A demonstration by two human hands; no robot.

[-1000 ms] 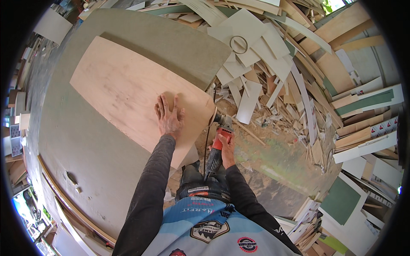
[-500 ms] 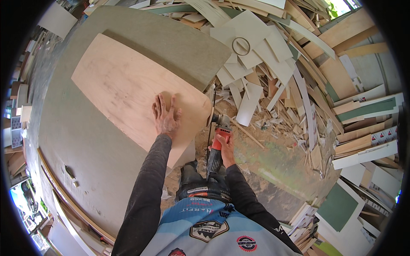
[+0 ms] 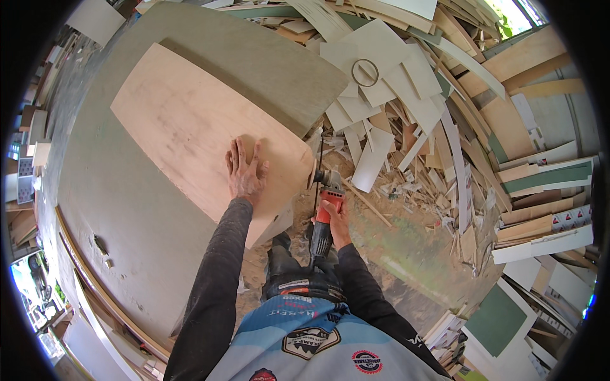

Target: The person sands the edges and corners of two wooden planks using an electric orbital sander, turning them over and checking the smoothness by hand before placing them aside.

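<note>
A pale wooden panel [image 3: 190, 114] with rounded corners lies on a large grey-green work table [image 3: 127, 216], its right end reaching past the table's edge. My left hand [image 3: 246, 170] rests flat on the panel near that end, fingers spread. A red and black angle grinder [image 3: 331, 200] is gripped in my right hand [image 3: 338, 219], just off the panel's right end. Its disc [image 3: 312, 173] stands on edge at the panel's rounded rim and seems to touch it. A dark cord runs along the grinder; some of my right fingers are hidden behind its body.
Wood offcuts and white board pieces [image 3: 375, 152] are heaped on the floor beyond the table's right edge. A thin ring [image 3: 365, 73] lies on them. Stacked boards [image 3: 546, 235] line the right side. A small brush-like tool [image 3: 101, 246] sits on the table at left.
The whole view has shifted slightly. Both hands, the grinder and the panel keep nearly the same places relative to each other.
</note>
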